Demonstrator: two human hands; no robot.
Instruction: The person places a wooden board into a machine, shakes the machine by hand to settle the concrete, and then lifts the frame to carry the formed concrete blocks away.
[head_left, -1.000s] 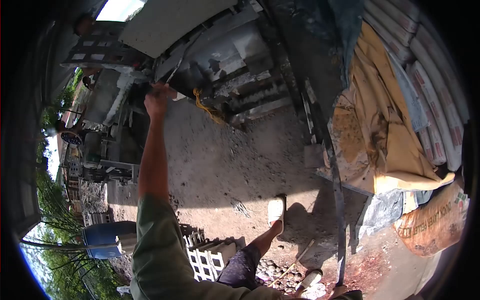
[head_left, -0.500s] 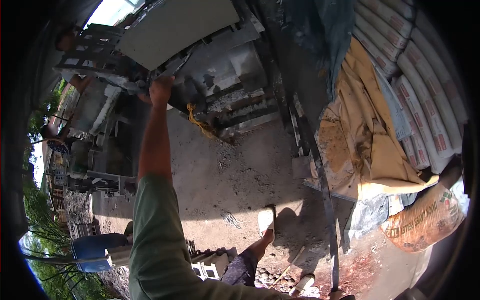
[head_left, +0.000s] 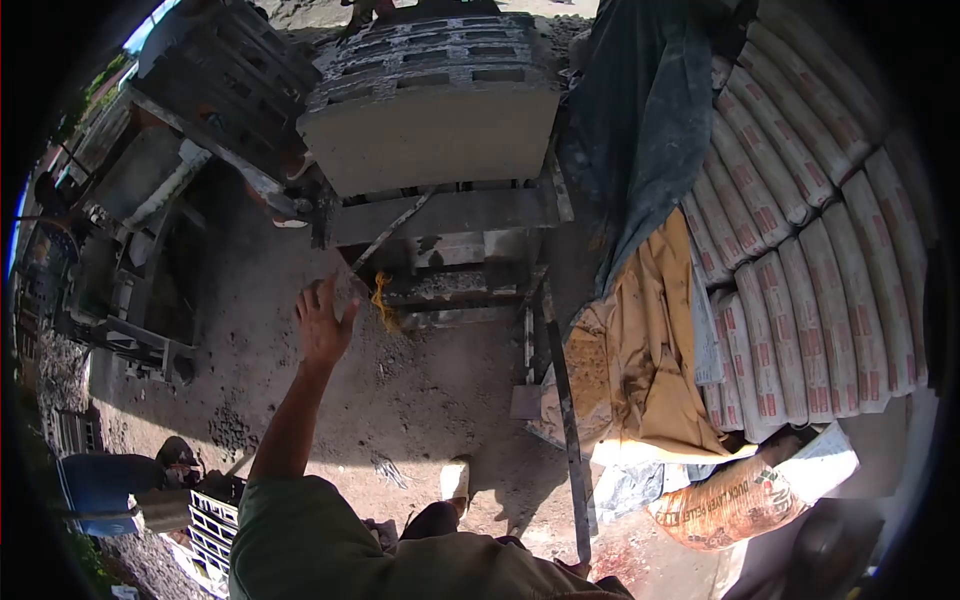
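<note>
My left hand [head_left: 325, 322] is held out over the ground with its fingers spread, holding nothing. Just right of it, a yellow rope [head_left: 383, 303] hangs from a metal frame [head_left: 445, 215], and a thin slanted bar [head_left: 395, 235] crosses the frame's front. A large flat board [head_left: 430, 140] stands against stacked hollow blocks [head_left: 440, 50] on top. At the bottom edge, my right hand [head_left: 575, 568] shows only in small part, closed round the lower end of a long metal bar [head_left: 568, 430].
Stacked sacks [head_left: 800, 320] fill the right side, beside a tan tarp [head_left: 650, 360] and dark cloth [head_left: 650, 140]. An orange printed sack [head_left: 730, 505] lies lower right. More hollow blocks [head_left: 225, 75] stand upper left; a blue barrel [head_left: 105, 490] and white crate [head_left: 212, 530] are lower left.
The view has swung round, bringing the frame and blocks to the upper middle. My left hand, earlier closed at the frame's edge, has come away and opened.
</note>
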